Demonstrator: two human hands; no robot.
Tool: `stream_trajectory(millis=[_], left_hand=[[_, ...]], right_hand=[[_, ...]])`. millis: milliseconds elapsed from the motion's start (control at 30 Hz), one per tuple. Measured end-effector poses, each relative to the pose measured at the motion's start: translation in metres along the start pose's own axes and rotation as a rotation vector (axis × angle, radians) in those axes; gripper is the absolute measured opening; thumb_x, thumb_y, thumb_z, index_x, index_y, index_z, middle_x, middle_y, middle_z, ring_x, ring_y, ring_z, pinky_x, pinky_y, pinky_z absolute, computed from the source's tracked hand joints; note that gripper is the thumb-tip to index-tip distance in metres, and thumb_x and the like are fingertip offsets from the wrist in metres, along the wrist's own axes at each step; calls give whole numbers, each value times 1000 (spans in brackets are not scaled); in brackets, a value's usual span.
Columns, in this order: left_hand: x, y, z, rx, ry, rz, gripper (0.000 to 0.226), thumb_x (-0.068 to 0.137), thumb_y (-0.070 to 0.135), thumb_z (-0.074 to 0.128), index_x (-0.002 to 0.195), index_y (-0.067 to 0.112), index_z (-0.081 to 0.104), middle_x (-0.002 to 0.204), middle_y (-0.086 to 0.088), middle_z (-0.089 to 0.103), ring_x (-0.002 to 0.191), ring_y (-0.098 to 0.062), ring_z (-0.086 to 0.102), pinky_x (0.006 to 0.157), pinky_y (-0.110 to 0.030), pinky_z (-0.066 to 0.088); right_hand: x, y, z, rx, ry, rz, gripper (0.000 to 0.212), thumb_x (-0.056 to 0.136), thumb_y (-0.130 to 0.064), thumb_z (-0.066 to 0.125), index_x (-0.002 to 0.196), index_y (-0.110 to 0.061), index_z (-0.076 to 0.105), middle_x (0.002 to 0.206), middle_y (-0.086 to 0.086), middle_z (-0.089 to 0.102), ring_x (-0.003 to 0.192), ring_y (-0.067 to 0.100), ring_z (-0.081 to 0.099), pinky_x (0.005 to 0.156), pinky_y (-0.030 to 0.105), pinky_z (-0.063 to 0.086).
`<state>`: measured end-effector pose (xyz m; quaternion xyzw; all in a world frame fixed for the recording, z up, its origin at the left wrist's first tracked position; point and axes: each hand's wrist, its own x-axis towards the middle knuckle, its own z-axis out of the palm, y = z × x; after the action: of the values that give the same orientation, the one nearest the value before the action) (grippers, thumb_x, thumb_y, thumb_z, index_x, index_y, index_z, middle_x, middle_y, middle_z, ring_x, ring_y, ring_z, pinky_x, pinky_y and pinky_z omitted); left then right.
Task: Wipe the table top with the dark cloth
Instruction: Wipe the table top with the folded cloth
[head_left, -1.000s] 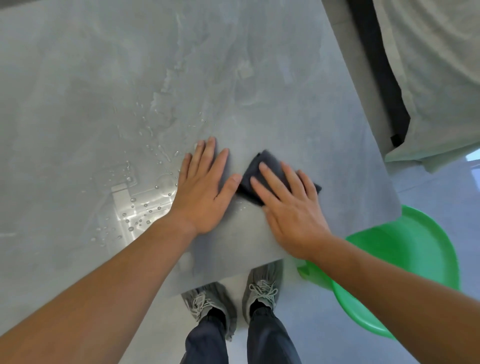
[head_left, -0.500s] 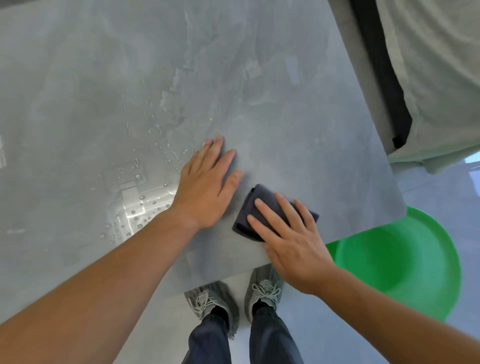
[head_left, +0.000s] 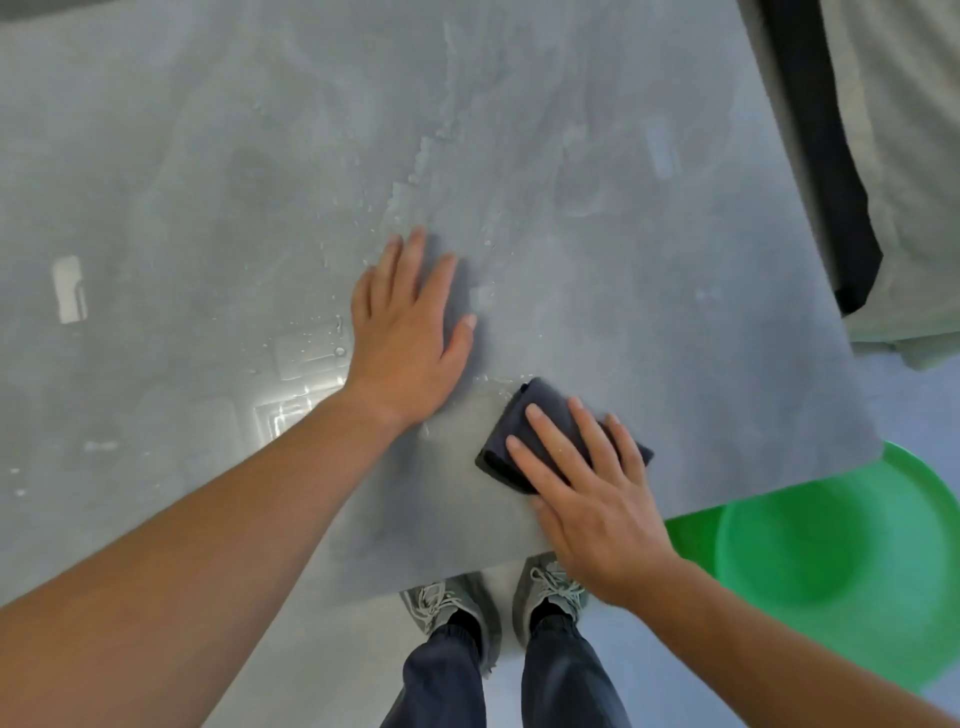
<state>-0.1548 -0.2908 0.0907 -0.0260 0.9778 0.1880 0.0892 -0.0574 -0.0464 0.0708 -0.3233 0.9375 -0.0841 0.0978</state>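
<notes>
dark cloth (head_left: 548, 400) is folded into a thick little pad and sits near the front edge of the table top (head_left: 208, 182), toward its right corner. the right hand (head_left: 597, 499) lies flat on top of it, fingers straight and slightly spread, pressing down rather than gripping, with nothing curled round it. the cloth pokes out ahead of the fingertips and to their left, while the heel of the hand reaches back to the table's edge, so the pad is under the fingers more than the palm. my guess is the fold makes a firm wad that soaks up more and slides as one piece under a flat press.

the left hand (head_left: 405, 343) is spread flat on the bare table, further in and to the left of the cloth, apart from it and holding nothing — looks like it's just bracing the lean. water droplets (head_left: 332, 343) and a shiny wet patch sit just left of that hand, so there's plenty left to wipe. a green basin (head_left: 831, 545) stands on the floor by the right corner — probably for wringing.
</notes>
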Motion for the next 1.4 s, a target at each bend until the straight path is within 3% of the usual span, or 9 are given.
stream_trajectory(millis=[67,200,533,633,767,967,1067,1200,1400], left_hand=[[6,-17,-3,42,-12,-67,64,99,47,36,156,20,20,167,-10,-2,152,-27,-8,120,-46,-5],[5,-33,-7,23,-89,-88,66,99,54,24,156,22,18,167,-8,-3,152,-24,-10,121,-44,-6],[5,-37,-6,-16,-65,-75,61,102,52,22,157,24,18,167,-6,-4,153,-22,-9,121,-41,-7],[5,-42,-5,-2,-44,-62,60,102,51,25,156,26,22,168,-6,1,153,-21,-5,120,-39,-4],[4,-46,-7,7,-40,-40,59,102,52,23,156,27,23,168,-6,4,153,-22,-2,119,-39,-1],[4,-44,-13,11,-66,-34,59,102,49,24,157,26,20,167,-7,0,153,-24,-4,120,-40,-1],[7,-44,-15,-1,-75,-37,59,102,50,25,156,28,21,167,-7,0,153,-24,-3,119,-40,-1],[7,-46,-17,-6,-74,-29,56,102,47,28,155,28,24,167,-7,5,153,-24,0,118,-40,3],[9,-45,-25,-2,-110,-35,55,101,48,28,153,30,25,166,-5,7,152,-24,1,118,-41,6]], right_hand=[[28,15,-6,-10,20,55,57,98,-38,41,154,-32,34,165,-2,24,151,36,17,121,55,11],[83,20,-13,33,65,386,55,103,-37,32,157,-29,24,168,-1,12,153,34,5,122,52,3],[19,-37,2,-18,-28,-13,59,96,-36,46,154,-30,33,166,-1,21,153,37,12,120,59,14],[82,-8,-11,-18,19,132,59,97,-37,43,154,-32,30,166,-1,23,152,36,15,122,51,7],[141,6,-17,-3,60,401,57,102,-40,30,158,-31,20,168,-1,10,153,32,3,121,47,-3],[94,-8,-13,-21,-28,35,52,104,-41,33,154,-31,33,167,-4,18,153,34,12,123,52,7],[142,18,-26,-2,-6,194,54,101,-42,33,155,-33,32,167,-5,18,153,32,12,123,49,5],[206,30,-38,75,17,480,57,102,-43,27,158,-37,15,169,-8,1,154,27,-4,122,46,-6],[143,13,-37,-19,-136,176,55,105,-44,24,158,-34,18,169,-6,5,154,28,-5,123,45,-5]])
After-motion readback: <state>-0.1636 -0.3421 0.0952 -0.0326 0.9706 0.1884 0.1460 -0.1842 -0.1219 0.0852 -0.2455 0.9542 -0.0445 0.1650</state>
